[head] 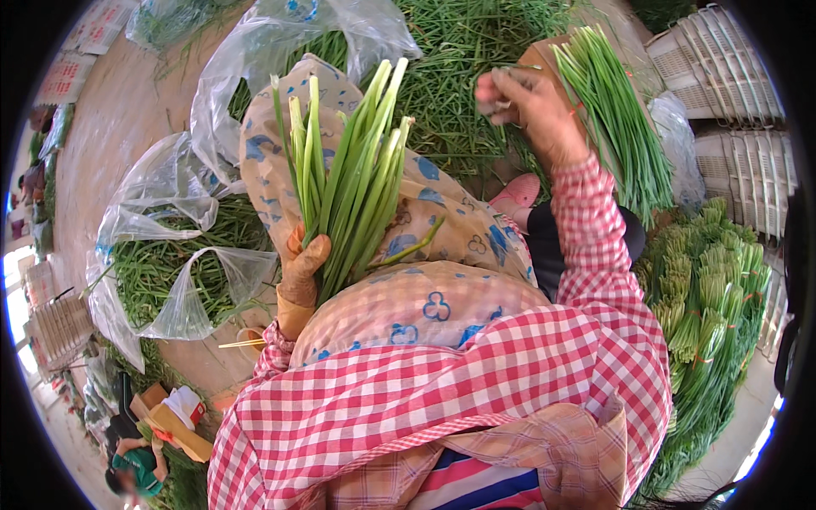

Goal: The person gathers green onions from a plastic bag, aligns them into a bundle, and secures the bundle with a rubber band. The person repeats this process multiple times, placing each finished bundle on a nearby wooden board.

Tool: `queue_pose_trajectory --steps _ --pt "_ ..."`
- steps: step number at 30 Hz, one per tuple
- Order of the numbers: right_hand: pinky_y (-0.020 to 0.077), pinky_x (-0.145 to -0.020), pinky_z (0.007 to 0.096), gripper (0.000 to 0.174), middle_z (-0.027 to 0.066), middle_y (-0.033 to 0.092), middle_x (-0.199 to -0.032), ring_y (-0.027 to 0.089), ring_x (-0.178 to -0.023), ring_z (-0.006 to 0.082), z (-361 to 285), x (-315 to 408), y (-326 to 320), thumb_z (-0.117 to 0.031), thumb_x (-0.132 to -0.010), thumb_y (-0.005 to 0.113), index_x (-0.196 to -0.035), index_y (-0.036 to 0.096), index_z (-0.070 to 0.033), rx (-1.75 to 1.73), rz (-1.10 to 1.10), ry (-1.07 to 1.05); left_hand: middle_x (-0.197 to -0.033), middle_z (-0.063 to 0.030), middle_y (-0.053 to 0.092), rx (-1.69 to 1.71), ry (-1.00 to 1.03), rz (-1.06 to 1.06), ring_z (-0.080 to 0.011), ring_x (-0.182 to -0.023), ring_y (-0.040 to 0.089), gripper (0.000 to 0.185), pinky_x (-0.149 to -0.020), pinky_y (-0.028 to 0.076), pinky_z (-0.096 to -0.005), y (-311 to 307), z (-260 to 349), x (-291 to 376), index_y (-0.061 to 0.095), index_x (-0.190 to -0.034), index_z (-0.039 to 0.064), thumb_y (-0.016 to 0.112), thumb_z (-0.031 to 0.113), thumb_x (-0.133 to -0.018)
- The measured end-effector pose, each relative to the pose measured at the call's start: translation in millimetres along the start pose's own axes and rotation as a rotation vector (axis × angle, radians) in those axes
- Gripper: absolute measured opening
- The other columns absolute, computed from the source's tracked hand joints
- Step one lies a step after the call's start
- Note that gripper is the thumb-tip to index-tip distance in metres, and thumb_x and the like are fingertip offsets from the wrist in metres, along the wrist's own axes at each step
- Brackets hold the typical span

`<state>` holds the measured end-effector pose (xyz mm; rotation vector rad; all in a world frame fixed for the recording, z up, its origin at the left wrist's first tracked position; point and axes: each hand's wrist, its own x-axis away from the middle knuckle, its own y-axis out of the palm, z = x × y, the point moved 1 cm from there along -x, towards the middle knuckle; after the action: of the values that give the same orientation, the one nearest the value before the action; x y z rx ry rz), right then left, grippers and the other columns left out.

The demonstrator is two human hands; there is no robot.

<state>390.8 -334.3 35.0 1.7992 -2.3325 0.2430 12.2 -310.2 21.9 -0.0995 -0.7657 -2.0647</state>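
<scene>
My left hand (305,261), in an orange-tan glove, is closed around a loose bunch of green leafy stalks (357,172), their pale cut ends pointing away from me over my patterned apron (446,197). One stalk sticks out sideways to the right of the bunch. My right hand (519,102) is raised to the right, blurred, its fingers bent; a thin green scrap shows at the fingertips, but whether they grip it cannot be made out. Just right of that hand, a long bunch of green stalks (625,121) lies on a cardboard box (542,54).
Loose green leaves (452,76) pile up on the floor ahead. Clear plastic bags (185,319) with greens stand at the left. Tied bundles (707,319) are stacked at the right, near white plastic crates (720,70). A person (137,468) sits at the lower left.
</scene>
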Motion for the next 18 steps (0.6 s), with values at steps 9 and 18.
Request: queue_pose_trajectory --steps 9,18 --pt "0.0491 -0.065 0.0222 0.022 0.0015 0.066 -0.086 0.062 -0.075 0.0089 -21 23 99 -0.024 -0.091 0.067 -0.097 0.064 -0.003 -0.168 -0.222 -0.018 -0.103 -0.0165 0.067 0.049 -0.029 -0.11 -0.0211 -0.071 0.065 0.061 -0.06 0.054 -0.0318 -2 6 -19 0.051 -0.127 -0.004 0.066 0.041 -0.088" --pt "0.0473 -0.061 0.0265 0.016 0.004 0.062 -0.079 0.059 -0.067 0.0116 -29 31 106 -0.006 -0.086 0.069 -0.1 0.064 -0.003 0.365 -0.017 -0.47 -0.104 -0.0167 0.068 0.249 -0.038 -0.05 -0.0226 -0.068 0.068 0.058 -0.058 0.057 -0.0305 0 0 -14 0.054 -0.126 -0.002 0.07 0.035 -0.085"
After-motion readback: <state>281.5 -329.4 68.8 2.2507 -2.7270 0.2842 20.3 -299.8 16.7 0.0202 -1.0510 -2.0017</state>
